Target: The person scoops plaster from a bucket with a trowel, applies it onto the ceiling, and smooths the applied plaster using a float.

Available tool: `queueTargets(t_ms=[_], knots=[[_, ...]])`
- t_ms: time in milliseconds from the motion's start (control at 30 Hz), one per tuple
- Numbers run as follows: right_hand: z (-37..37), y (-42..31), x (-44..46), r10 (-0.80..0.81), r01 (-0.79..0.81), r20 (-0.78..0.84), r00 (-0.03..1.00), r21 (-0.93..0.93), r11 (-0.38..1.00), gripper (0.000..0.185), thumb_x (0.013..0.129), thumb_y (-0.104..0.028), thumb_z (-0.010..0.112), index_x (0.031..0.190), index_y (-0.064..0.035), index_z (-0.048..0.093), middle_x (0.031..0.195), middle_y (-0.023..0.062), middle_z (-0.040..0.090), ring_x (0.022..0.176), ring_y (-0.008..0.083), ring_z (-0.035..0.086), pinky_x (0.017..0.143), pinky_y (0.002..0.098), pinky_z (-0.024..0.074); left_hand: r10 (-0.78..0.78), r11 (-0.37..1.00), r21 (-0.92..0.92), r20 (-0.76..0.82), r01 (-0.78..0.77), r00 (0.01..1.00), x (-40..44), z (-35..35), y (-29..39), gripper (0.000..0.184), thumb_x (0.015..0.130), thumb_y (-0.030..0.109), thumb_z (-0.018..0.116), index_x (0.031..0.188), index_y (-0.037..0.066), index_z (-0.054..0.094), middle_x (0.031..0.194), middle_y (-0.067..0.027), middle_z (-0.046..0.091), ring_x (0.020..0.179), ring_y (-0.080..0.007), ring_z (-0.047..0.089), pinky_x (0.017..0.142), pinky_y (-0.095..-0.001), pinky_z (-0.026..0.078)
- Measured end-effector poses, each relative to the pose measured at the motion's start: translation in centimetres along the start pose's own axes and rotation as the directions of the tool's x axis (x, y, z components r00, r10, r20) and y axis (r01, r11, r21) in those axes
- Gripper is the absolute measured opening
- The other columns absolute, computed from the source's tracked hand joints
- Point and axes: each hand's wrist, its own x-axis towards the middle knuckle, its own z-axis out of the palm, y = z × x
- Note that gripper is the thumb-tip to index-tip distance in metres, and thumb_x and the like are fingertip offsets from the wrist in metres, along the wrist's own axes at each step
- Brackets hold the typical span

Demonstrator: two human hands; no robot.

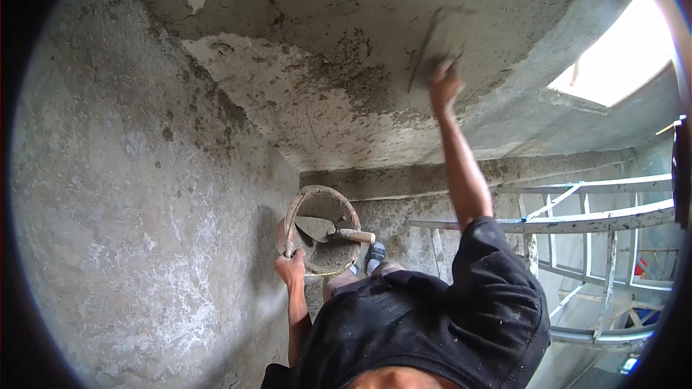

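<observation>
My right hand is raised at arm's length, closed around a plastering float that lies against the wall; the float is slightly blurred. Around it spreads grey, damp-looking plaster, bordered below by a rough, paler patch. Low on the left, my left hand grips the edge of a bucket, fingers partly hidden. A pointing-blade trowel rests across the bucket, its wooden handle over the right rim. Grey mortar lies inside.
A whitish metal ladder or scaffold frame stands close on my right. A bright window opening is at upper right. A stained concrete wall runs along my left. My sandalled foot shows below the bucket.
</observation>
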Motion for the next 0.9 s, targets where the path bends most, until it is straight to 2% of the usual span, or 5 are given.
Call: queueTargets(t_ms=[200,300,500,767,900], knots=[[-6.6,-6.3,13.5,-0.177,0.132,-0.239,0.955,-0.194,0.972,0.035,0.083,-0.029,0.048,0.083,0.0041,0.061,0.071,0.0258,0.059,0.069,0.04,0.06,0.063,0.0421,0.0444,0.051,0.998,0.03,0.075,-0.053,0.996,0.9,-2.8,1.4,0.029,0.062,0.022,0.069,0.067,-0.006,0.062,0.058,-0.0206,0.059,0.058,-0.0311,0.062,0.056,-0.0402,0.044],[-7.5,-7.5,15.1,-0.132,0.087,-0.295,0.946,-0.159,0.983,0.036,0.082,-0.03,0.049,0.083,0.0038,0.061,0.073,0.0268,0.058,0.071,0.0439,0.057,0.064,0.0426,0.0443,0.097,0.99,0.091,0.095,-0.106,0.991,1.7,-2.7,0.0,0.029,0.062,0.022,0.069,0.067,-0.006,0.063,0.059,-0.0209,0.059,0.059,-0.032,0.062,0.056,-0.0407,0.044],[-9.0,-3.9,9.3,-0.131,0.111,-0.223,0.966,-0.099,0.989,0.042,0.084,-0.035,0.05,0.083,0.0054,0.06,0.072,0.0241,0.06,0.072,0.04,0.058,0.067,0.0442,0.0433,0.083,0.976,0.19,0.114,-0.104,0.99,1.8,-2.9,0.0,0.031,0.061,0.023,0.071,0.066,-0.007,0.062,0.059,-0.0222,0.059,0.06,-0.0332,0.062,0.057,-0.0414,0.044],[-11.8,4.1,-4.1,0.3,-0.296,0.098,0.949,-0.052,0.954,0.042,0.081,-0.034,0.057,0.088,0.0073,0.056,0.071,0.0231,0.059,0.068,0.03,0.06,0.063,0.0377,0.045,-0.048,0.99,0.136,0.042,0.042,0.998,2.8,-0.8,-2.3,0.036,0.061,0.023,0.071,0.067,-0.011,0.06,0.06,-0.0238,0.059,0.058,-0.032,0.061,0.058,-0.041,0.044],[-11.4,2.3,-5.9,0.23,-0.207,0.159,0.96,-0.15,0.967,0.034,0.081,-0.03,0.056,0.086,0.004,0.052,0.065,0.0241,0.057,0.062,0.037,0.059,0.058,0.0414,0.0452,-0.034,0.999,0.003,-0.017,0.034,0.999,2.2,-0.3,-0.1,0.035,0.061,0.02,0.07,0.064,-0.012,0.057,0.055,-0.0173,0.057,0.05,-0.024,0.056,0.052,-0.0387,0.042]])
